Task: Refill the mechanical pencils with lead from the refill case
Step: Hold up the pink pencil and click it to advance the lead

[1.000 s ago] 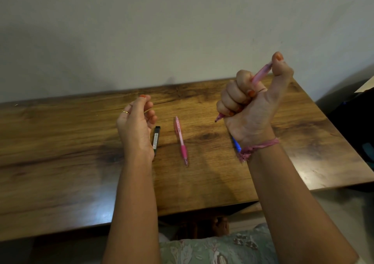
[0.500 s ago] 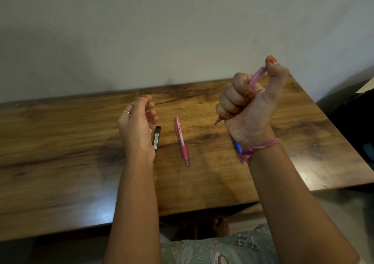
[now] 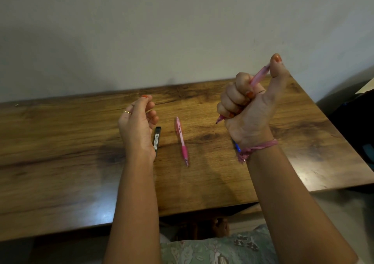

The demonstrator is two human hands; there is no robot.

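- Right hand [image 3: 245, 110] is fisted around a pink mechanical pencil [image 3: 256, 79], held up above the table — thumb sits on the top end, and the tip pokes out under the little finger, pointing down and to the left.
- Left hand [image 3: 137, 122] is raised too, fingers loosely curled in toward the thumb. Looks like thumb and fingertips are nearly meeting, but I honestly can't tell if anything is pinched between them.
- Black refill case [image 3: 157, 137] lies flat on the wooden table [image 3: 60, 162], just right of the left wrist and partly hidden by it. It has a pale label along its length.
- Second pink pencil [image 3: 181, 140] lies on the table between the two hands, darker pink grip and tip toward the person, apart from the case.
- Bit of a blue pencil [image 3: 237, 147] peeks out from behind the right wrist — most of it is covered, so not much to say about it.
- Pink thread bracelet [image 3: 257, 147] is tied round the right wrist, and a gold ring [image 3: 127, 112] is on a left-hand finger.
- Plain pale wall [image 3: 182, 31] runs behind the table.
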